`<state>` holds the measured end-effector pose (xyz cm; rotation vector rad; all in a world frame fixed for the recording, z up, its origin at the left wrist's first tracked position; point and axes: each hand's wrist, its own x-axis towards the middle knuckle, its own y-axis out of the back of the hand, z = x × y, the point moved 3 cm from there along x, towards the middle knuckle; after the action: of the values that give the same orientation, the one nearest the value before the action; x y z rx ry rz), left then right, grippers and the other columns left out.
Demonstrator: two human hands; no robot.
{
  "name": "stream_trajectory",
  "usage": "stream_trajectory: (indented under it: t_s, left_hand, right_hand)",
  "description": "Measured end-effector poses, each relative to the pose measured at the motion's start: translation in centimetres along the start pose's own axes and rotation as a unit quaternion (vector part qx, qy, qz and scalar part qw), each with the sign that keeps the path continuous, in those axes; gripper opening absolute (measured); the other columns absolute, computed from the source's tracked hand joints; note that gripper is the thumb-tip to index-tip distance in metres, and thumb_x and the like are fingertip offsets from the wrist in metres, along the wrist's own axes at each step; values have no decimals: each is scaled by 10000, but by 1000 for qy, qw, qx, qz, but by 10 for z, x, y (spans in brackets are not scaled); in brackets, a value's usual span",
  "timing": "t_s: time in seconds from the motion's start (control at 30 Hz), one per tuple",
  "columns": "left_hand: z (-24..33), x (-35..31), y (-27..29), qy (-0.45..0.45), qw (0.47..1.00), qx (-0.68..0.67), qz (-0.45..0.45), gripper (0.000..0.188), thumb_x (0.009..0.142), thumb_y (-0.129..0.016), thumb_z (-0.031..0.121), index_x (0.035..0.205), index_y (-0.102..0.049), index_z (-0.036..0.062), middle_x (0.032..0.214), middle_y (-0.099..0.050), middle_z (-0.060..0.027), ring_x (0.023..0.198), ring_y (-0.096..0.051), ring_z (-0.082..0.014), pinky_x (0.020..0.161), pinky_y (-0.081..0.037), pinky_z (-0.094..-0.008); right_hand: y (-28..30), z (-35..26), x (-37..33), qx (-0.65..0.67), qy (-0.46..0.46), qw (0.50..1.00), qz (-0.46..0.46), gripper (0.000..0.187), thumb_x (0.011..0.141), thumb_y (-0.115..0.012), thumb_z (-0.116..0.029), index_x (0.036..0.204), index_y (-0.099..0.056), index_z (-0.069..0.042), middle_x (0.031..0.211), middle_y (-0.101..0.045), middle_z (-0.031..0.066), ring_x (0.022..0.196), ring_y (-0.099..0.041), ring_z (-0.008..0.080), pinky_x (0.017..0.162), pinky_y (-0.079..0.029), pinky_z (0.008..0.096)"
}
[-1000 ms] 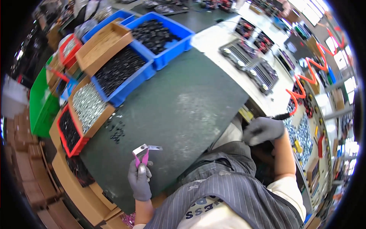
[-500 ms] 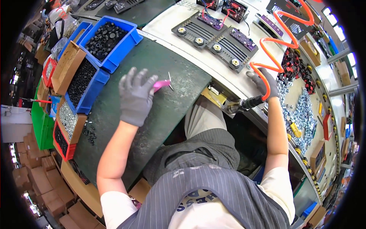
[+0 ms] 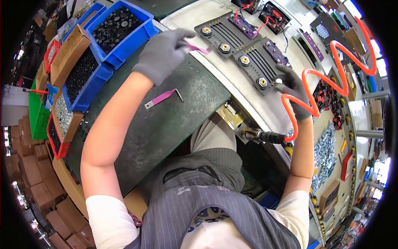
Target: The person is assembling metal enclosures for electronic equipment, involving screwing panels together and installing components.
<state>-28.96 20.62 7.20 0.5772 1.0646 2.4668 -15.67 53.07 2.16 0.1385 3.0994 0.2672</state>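
My left hand (image 3: 163, 56), in a grey glove, is over the far edge of the green mat. Its closed fingers hold a pink strip (image 3: 197, 49), blurred by motion. A second pink strip with a bent metal rod (image 3: 163, 98) at one end lies on the mat. My right hand (image 3: 293, 89), also gloved, is beside the nearer black slotted plate (image 3: 259, 68), its fingers pinched around a small shiny piece (image 3: 278, 81). Another black slotted plate (image 3: 222, 35) lies beyond. Both plates carry brass hex fittings and purple circuit boards.
A black power driver (image 3: 271, 137) on a coiled orange hose (image 3: 344, 79) rests at the bench edge. Blue bins (image 3: 118, 62) of black parts and a cardboard box (image 3: 70, 54) stand at left. Piles of silver parts (image 3: 325, 155) and red-black parts (image 3: 327, 101) lie at right.
My left hand has moved up and away to the far edge of the mat with a pink strip. One pink strip now lies on the mat. My right hand is closer to the plate.
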Motion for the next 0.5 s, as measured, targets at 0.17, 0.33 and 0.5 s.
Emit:
stream_trajectory:
  t_s: [0.17, 0.33, 0.5]
  left_hand:
    - [18, 42, -12, 7, 998, 56, 7, 258, 811, -604, 222, 1033, -650, 99, 858, -662, -85, 804, -637, -218, 739, -485, -308]
    - [27, 62, -30, -10, 998, 70, -2, 240, 824, -579, 239, 1001, -649, 92, 879, -664, -107, 831, -627, -266, 749, -477, -355]
    - [27, 73, -47, -22, 987, 160, -29, 206, 833, -545, 253, 962, -638, 122, 844, -654, -100, 821, -615, -289, 715, -469, -404]
  right_hand:
    - [-28, -10, 51, -124, -27, 991, -32, 288, 765, -651, -76, 1045, -646, -11, 954, -638, 36, 863, -574, 108, 778, -457, 248]
    - [-59, -21, 102, -250, 178, 952, -14, 245, 785, -585, -35, 1021, -649, -14, 904, -638, 52, 838, -592, 119, 785, -467, 249]
    - [-82, -11, 134, -144, 102, 976, -130, 283, 808, -565, -10, 1084, -626, -15, 1014, -660, 83, 935, -607, 125, 837, -473, 268]
